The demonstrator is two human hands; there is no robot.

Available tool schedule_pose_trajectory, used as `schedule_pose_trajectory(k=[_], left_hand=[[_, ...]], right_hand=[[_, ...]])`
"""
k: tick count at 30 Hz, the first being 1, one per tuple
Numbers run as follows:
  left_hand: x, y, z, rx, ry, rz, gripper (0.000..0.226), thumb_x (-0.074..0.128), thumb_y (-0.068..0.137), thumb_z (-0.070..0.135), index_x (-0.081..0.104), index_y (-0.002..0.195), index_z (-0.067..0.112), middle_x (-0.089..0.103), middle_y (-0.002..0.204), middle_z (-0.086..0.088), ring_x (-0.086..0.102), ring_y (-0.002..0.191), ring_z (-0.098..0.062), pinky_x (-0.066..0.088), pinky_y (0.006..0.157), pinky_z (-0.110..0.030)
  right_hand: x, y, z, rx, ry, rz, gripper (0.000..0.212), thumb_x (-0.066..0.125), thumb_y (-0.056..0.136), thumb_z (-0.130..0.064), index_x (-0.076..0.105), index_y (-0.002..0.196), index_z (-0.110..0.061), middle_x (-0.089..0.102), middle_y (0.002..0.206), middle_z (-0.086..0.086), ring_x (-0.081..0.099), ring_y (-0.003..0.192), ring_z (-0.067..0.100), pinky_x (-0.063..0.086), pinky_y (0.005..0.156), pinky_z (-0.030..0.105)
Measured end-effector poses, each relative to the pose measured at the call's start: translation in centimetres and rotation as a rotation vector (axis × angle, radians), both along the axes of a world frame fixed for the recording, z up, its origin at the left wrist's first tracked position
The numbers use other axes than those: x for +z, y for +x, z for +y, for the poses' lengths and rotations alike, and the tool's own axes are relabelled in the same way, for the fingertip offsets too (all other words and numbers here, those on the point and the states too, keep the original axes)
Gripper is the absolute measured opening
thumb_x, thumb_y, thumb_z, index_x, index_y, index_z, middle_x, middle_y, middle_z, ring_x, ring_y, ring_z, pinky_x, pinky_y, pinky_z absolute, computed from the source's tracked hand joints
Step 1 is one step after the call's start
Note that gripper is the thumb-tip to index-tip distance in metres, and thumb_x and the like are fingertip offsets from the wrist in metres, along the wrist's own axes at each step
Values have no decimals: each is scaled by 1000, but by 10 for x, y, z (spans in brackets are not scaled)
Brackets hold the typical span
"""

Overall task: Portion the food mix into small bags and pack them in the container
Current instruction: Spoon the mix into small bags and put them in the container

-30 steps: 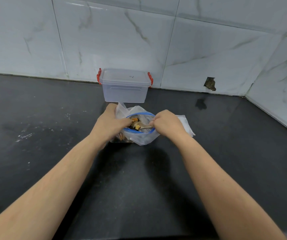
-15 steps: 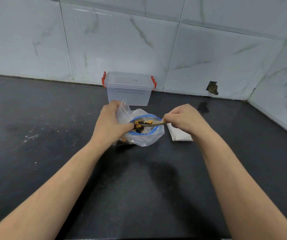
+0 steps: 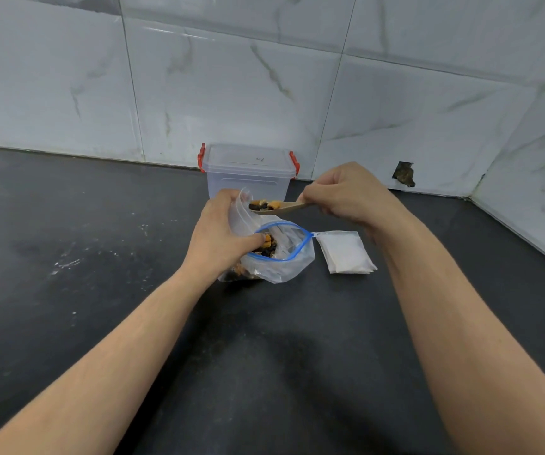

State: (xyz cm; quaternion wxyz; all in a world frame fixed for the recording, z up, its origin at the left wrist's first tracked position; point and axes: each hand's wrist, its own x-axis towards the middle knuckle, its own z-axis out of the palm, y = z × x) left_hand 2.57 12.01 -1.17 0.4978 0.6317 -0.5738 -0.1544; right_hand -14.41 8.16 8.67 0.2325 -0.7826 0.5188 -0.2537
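- Change since the earlier frame: the right hand point(image 3: 343, 192) has lifted the wooden spoon point(image 3: 284, 206) out of the large zip bag point(image 3: 281, 257); the loaded spoon now sits above the bag's mouth, level with a small clear bag point(image 3: 243, 215) raised in the left hand point(image 3: 218, 238).
- Right hand: fingers curled round the spoon's handle; the bowl carries a heap of orange and dark food mix point(image 3: 263, 205).
- Left hand: fingers and thumb pinch the small clear bag, with the thumb reaching to the large bag's blue rim.
- Large zip bag: stands open on the black worktop point(image 3: 67, 290), more mix visible inside.
- Stack of flat small bags point(image 3: 346, 252): lies just right of the large bag.
- Lidded clear container point(image 3: 248, 172) with red clips: stands behind, against the marble-tiled wall point(image 3: 231, 93).
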Motion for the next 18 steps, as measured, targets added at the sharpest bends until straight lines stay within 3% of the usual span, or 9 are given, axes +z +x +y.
schedule_pose_trajectory(k=[3, 6, 9, 11, 15, 18], left_hand=[[3, -5, -1, -20, -16, 33, 53, 76, 69, 19, 46, 112, 28, 56, 112, 8, 53, 102, -13, 41, 73, -22], [5, -8, 0, -26, -21, 72, 47, 74, 71, 17, 49, 110, 26, 60, 105, 6, 57, 96, -14, 43, 74, -21], [5, -7, -1, -18, -29, 87, 49, 74, 71, 18, 49, 112, 27, 61, 104, 5, 57, 96, -15, 46, 78, -27], [5, -6, -1, -12, -26, 101, 52, 75, 71, 19, 49, 115, 27, 60, 107, 7, 56, 99, -13, 45, 77, -24], [3, -1, 2, 22, 2, 81, 53, 77, 72, 24, 46, 114, 28, 58, 107, 9, 55, 98, -13, 41, 77, -27], [1, 4, 1, 45, 52, 44, 53, 78, 69, 28, 42, 108, 30, 56, 108, 4, 54, 98, -16, 42, 77, -30]], right_hand=[[2, 12, -1, 38, -80, 107, 27, 63, 80, -19, 71, 86, 5, 49, 65, 11, 43, 59, 18, 34, 56, 27], [6, 27, 5, 79, -274, 236, 14, 65, 79, -26, 75, 82, -16, 63, 68, -3, 58, 68, 14, 42, 59, 24], [8, 38, 13, 116, -529, 349, 10, 68, 78, -35, 71, 82, -26, 62, 74, -9, 57, 75, 12, 40, 62, 25], [12, 36, 14, 95, -581, 343, 6, 69, 78, -33, 70, 79, -27, 58, 69, -11, 54, 73, 11, 38, 61, 25], [20, 10, 8, 48, -211, -21, 10, 66, 81, -18, 72, 74, -14, 66, 61, -5, 59, 51, 5, 46, 57, 17], [18, -15, 7, -57, -76, -138, 14, 65, 81, -14, 71, 72, -5, 64, 58, 2, 52, 46, 8, 35, 42, 9]])
